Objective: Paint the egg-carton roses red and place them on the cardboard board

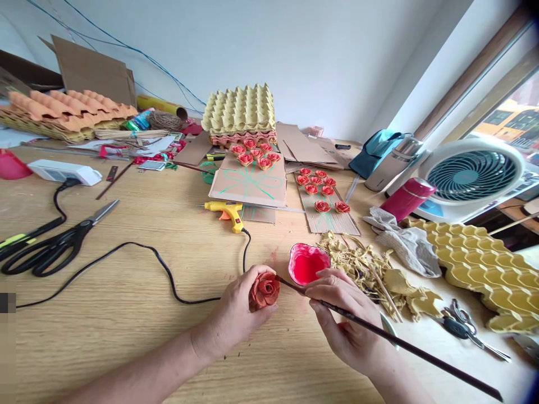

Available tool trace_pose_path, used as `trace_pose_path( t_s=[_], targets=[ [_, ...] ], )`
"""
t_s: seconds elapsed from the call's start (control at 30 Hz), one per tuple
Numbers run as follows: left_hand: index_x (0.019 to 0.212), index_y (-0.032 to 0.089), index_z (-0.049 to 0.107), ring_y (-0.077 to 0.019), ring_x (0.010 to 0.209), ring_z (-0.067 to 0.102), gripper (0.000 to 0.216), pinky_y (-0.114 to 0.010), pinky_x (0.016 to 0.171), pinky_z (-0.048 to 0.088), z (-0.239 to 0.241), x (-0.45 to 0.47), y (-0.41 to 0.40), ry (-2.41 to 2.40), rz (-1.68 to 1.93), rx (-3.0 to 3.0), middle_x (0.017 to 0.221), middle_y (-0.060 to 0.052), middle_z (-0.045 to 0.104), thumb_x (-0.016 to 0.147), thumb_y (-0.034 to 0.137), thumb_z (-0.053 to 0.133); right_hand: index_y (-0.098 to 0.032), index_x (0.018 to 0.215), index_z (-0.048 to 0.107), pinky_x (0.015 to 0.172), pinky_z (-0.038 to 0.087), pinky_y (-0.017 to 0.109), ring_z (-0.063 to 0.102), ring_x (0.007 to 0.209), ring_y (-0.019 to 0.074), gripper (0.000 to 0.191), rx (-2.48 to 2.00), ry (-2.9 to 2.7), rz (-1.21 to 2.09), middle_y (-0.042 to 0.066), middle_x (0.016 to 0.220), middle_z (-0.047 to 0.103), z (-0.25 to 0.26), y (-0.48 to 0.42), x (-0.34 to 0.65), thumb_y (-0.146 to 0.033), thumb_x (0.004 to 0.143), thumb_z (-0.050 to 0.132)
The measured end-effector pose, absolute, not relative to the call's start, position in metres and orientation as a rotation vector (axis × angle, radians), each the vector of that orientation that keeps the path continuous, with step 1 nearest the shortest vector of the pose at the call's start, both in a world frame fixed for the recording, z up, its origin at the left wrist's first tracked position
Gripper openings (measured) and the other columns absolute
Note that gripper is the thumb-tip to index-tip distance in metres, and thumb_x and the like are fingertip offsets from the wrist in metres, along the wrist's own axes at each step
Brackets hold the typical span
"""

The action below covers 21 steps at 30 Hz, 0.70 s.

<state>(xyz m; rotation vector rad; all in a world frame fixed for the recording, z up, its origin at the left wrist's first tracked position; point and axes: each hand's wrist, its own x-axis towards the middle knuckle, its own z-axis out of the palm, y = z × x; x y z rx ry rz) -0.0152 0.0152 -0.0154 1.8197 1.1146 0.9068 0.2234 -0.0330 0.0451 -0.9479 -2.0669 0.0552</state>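
My left hand (236, 311) is closed round a red-painted paper rose (264, 290), holding it just above the wooden table (138, 314). My right hand (343, 314) pinches a long dark paintbrush (396, 339). The brush tip touches the right side of the rose. Just behind the hands stands a small cup of red paint (307, 264).
A yellow glue gun (227, 212) with its black cord lies behind. Black scissors (54, 247) rest at the left. Cardboard sheets with finished roses (252, 154), egg trays (240, 109), a yellow tray (480, 264), scraps (362, 264), a fan (471, 177), a red flask (406, 197), keys (458, 322).
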Motion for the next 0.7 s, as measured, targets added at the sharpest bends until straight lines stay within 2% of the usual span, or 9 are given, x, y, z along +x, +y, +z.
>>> trace_pose_path(
  t_s=[0.2,0.37,0.7],
  targets=[
    [0.116,0.025,0.07,-0.0233,0.095,0.081,0.039,-0.033,0.088,0.063,-0.0152,-0.0152,0.0162,1.136,0.905,1.774,0.107,-0.002,0.087,0.079,0.012,0.076,-0.025,0.113,0.063,0.093,0.065,0.043,0.074,0.072,0.0179,0.021,-0.942,-2.101,0.104,0.001,0.086,0.079,0.044,-0.0334,0.2256,-0.006,0.105,0.059],
    [0.117,0.025,0.07,-0.023,0.096,0.081,0.041,-0.032,0.088,0.062,-0.0099,-0.0149,0.0155,1.123,0.873,1.778,0.108,-0.002,0.087,0.079,0.012,0.075,-0.024,0.117,0.064,0.094,0.064,0.044,0.077,0.078,0.0193,0.022,-0.886,-2.084,0.102,0.003,0.09,0.081,0.0412,-0.0328,0.2253,-0.006,0.105,0.058],
    [0.118,0.026,0.07,-0.0235,0.097,0.082,0.044,-0.033,0.091,0.064,-0.0111,-0.015,0.0155,1.14,0.858,1.82,0.11,-0.002,0.088,0.079,0.009,0.076,-0.024,0.114,0.062,0.093,0.062,0.042,0.074,0.075,0.0171,0.021,-0.897,-2.148,0.103,0.001,0.09,0.081,0.0425,-0.0317,0.2235,-0.006,0.106,0.057]
  ],
)
